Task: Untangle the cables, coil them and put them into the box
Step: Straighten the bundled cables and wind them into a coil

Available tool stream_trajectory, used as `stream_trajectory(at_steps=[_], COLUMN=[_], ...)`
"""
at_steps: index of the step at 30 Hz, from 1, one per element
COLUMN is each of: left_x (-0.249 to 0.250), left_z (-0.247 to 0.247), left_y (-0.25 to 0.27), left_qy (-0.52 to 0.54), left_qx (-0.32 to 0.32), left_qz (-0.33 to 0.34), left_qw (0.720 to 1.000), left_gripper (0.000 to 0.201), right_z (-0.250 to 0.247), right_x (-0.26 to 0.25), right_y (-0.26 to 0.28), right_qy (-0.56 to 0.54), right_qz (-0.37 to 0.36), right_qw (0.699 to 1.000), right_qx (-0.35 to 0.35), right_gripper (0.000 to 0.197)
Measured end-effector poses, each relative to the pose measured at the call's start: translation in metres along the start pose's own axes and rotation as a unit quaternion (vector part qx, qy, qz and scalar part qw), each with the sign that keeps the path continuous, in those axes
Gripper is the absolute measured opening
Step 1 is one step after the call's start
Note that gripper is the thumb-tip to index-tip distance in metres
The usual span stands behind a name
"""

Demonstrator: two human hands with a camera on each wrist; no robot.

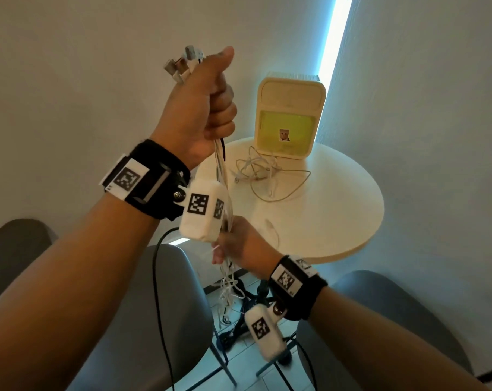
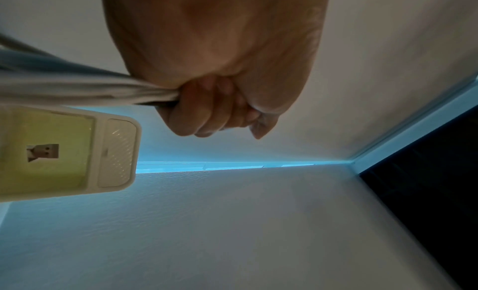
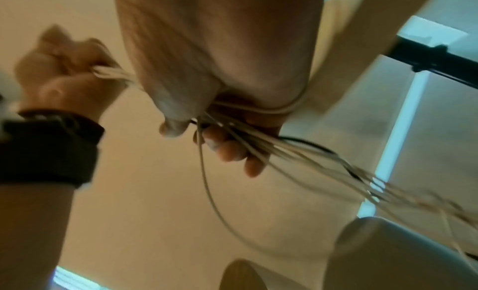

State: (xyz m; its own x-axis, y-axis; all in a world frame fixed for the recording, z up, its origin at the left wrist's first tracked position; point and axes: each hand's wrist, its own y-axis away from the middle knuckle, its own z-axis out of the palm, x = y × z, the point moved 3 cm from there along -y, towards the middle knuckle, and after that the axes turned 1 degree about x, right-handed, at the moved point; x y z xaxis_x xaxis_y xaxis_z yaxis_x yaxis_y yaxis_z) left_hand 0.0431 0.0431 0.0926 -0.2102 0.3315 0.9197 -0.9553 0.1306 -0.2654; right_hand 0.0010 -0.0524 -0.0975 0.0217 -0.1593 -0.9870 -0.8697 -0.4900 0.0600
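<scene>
While the left hand (image 1: 208, 108) holds the bundle of cables (image 1: 221, 162) high, fist closed round it with the thumb up and the USB plugs (image 1: 182, 62) fanning out at 11 o'clock above the knuckles, the likeliest trouble sits lower down; the loose ends (image 1: 229, 292) dangle in a knot near the chair (image 1: 143, 320) and the table base, so a hard downward pull could tighten the snarl instead of freeing it, or catch an end on the metal legs. A second risk: several strands share one grip, so a thin one may slip from the fist and drop.

The left forearm rises steeply, wrist straight; the right hand (image 1: 239, 244) is lower, at roughly 5 o'clock from the left, its fingers (image 3: 232, 151) curled round the same strands, which run through the palm and trail off below; the right wrist view is blurred, so how tight that grip is cannot be told.

More white cable (image 1: 263, 173) lies loose on the round table (image 1: 338, 215), just in front of the cream box (image 1: 290, 114), which stands at 1 o'clock from the hands.
</scene>
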Motion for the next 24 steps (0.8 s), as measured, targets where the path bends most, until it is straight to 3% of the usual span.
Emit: stream_trajectory(at_steps=[5, 7, 12, 15, 19, 22, 24], left_x=[0.011, 0.015, 0.015, 0.015, 0.013, 0.000, -0.012], left_z=[0.000, -0.003, -0.013, -0.018, -0.021, -0.027, -0.032], left_y=[0.001, 0.000, -0.003, -0.005, -0.005, -0.002, 0.002], left_qy=[-0.029, -0.052, -0.081, -0.053, -0.053, -0.054, -0.045], left_qx=[0.010, 0.018, 0.009, 0.025, 0.044, 0.063, 0.073], left_qz=[0.016, 0.008, -0.012, 0.002, 0.033, 0.029, 0.023], left_qw=[0.999, 0.998, 0.997, 0.998, 0.997, 0.996, 0.996], left_gripper=[0.055, 0.057, 0.058, 0.056, 0.053, 0.053, 0.054], right_z=[0.009, 0.005, 0.010, 0.005, -0.007, -0.040, -0.071], right_x=[0.005, 0.002, 0.005, 0.003, -0.013, -0.035, -0.055], right_y=[-0.005, -0.001, 0.001, 0.002, 0.009, 0.018, 0.024], right_qy=[-0.088, -0.061, 0.018, 0.046, 0.066, 0.146, 0.256], right_qz=[-0.024, -0.033, -0.063, -0.080, -0.067, -0.046, 0.000], right_qw=[0.996, 0.997, 0.996, 0.993, 0.995, 0.988, 0.964], right_qx=[0.017, 0.024, 0.066, 0.078, 0.015, -0.031, -0.075], right_gripper=[0.042, 0.042, 0.064, 0.062, 0.058, 0.084, 0.090])
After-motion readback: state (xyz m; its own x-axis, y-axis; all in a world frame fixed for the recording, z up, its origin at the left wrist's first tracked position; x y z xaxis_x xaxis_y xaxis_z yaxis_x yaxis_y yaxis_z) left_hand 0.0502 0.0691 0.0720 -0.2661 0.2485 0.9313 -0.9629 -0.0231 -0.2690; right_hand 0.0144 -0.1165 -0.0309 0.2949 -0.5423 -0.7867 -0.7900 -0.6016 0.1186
